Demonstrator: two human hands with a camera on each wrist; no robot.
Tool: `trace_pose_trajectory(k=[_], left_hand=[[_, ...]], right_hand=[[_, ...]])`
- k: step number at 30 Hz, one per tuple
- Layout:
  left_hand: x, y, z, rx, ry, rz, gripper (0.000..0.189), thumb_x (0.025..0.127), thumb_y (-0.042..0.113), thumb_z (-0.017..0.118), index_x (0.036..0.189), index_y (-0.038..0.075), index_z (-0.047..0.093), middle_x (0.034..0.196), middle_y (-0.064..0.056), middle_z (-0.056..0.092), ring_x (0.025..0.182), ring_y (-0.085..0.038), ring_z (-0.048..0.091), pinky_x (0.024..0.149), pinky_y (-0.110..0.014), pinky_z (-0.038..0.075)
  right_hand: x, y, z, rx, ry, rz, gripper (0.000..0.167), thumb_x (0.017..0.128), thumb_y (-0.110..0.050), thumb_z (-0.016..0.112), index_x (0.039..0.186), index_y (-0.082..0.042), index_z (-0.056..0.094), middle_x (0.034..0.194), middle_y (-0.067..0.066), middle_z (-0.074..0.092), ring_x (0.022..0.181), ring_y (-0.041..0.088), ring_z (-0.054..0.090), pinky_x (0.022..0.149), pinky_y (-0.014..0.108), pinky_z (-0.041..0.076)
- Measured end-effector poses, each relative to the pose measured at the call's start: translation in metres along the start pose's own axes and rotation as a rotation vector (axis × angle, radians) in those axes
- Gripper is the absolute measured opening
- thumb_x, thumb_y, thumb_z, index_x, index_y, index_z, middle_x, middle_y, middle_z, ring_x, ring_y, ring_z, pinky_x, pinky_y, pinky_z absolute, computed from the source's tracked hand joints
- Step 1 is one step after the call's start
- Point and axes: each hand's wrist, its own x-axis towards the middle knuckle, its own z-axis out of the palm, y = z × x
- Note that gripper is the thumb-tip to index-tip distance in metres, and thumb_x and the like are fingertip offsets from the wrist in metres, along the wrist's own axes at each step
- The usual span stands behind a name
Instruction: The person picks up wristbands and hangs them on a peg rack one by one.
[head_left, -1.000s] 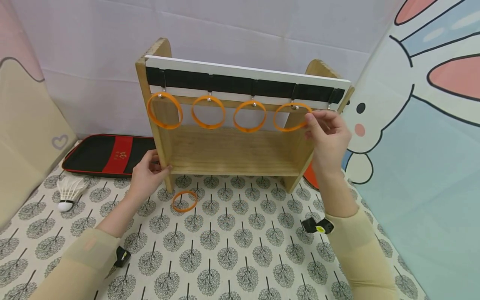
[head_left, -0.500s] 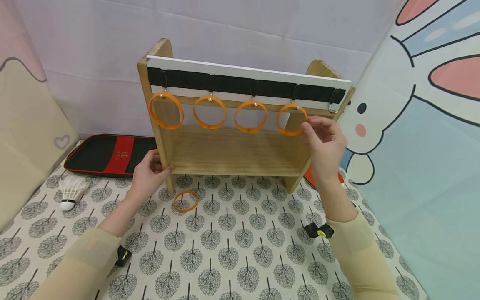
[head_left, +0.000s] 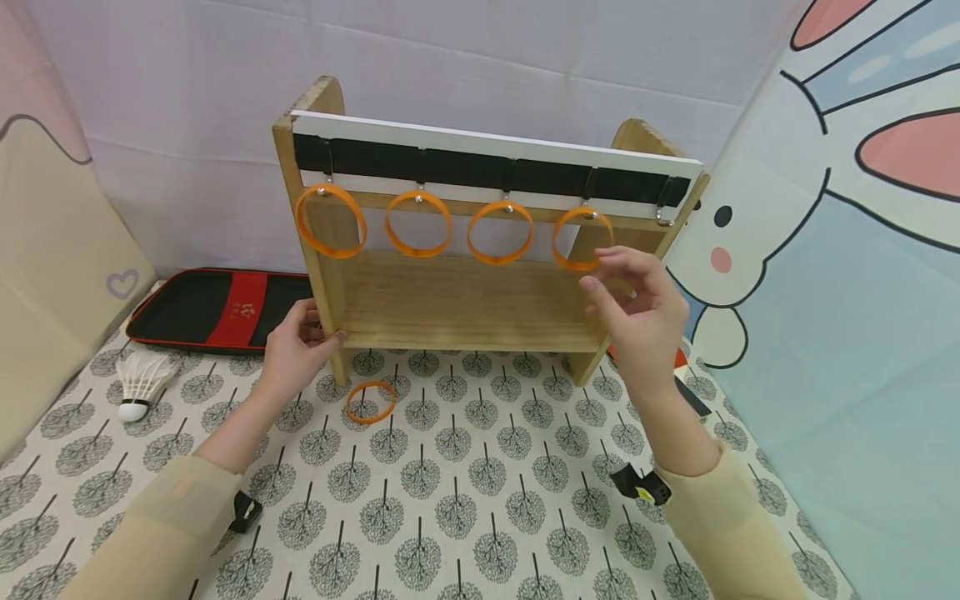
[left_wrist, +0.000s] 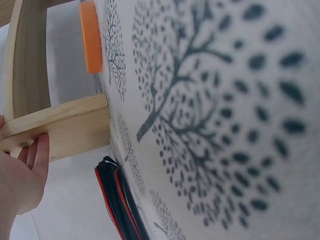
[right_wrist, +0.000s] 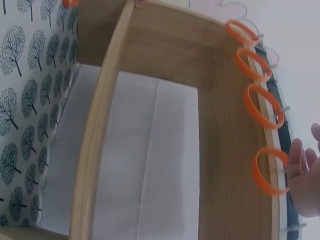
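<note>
My left hand [head_left: 298, 346] grips the lower left side panel of a small wooden shelf [head_left: 465, 304]; in the left wrist view, its fingers [left_wrist: 40, 150] wrap that panel. A row of hooks runs along the shelf's top front, on a black strip [head_left: 465, 168]. Several orange rings hang there. Closest to my right hand [head_left: 641, 304] is the rightmost hanging ring [head_left: 556, 243]. That hand's thumb and fingers are apart, just below and right of the ring, with nothing seen between them. The far-right hook [head_left: 663, 217] bears no ring.
Another orange ring [head_left: 367, 420] lies on the tree-patterned cloth [head_left: 465, 467] before the shelf's left leg. A black and red case [head_left: 195, 308] and a shuttlecock [head_left: 141, 383] are at the left. Something red [head_left: 679, 358] shows partly behind my right arm.
My right hand has let go of the rightmost hanging ring and moved slightly down and left. The ring, earlier pulled to the right, now hangs from its hook. My left hand stays put.
</note>
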Motion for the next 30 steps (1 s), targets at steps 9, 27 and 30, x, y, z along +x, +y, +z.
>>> trace_pose_trajectory(k=[9,27,30], left_hand=[[0.002,0.000,-0.002,0.001,-0.004,0.008,0.047,0.089,0.025,0.064,0.131,0.011,0.047,0.116,-0.012,0.057,0.087,-0.010,0.060,0.062,-0.017,0.051],[0.000,-0.002,0.000,0.013,0.002,-0.007,0.047,0.089,0.026,0.064,0.131,0.013,0.048,0.115,-0.011,0.057,0.086,-0.009,0.058,0.061,-0.017,0.051],[0.000,-0.001,0.000,0.011,0.004,0.005,0.047,0.089,0.025,0.064,0.131,0.012,0.047,0.115,-0.011,0.058,0.086,-0.010,0.059,0.062,-0.018,0.051]], right_hand=[[-0.018,0.004,0.030,-0.069,-0.222,-0.041,0.028,0.072,0.016,0.072,0.098,0.009,0.064,0.105,0.013,0.064,0.090,0.020,0.061,0.072,0.025,0.054],[-0.068,0.058,0.091,-0.250,-0.780,-0.097,0.033,0.075,-0.010,0.079,0.106,-0.009,0.066,0.111,0.004,0.066,0.085,0.009,0.055,0.065,0.024,0.050],[-0.074,0.067,0.100,-0.281,-0.856,-0.050,0.034,0.076,-0.012,0.078,0.108,-0.011,0.066,0.113,0.002,0.065,0.087,0.008,0.054,0.066,0.024,0.049]])
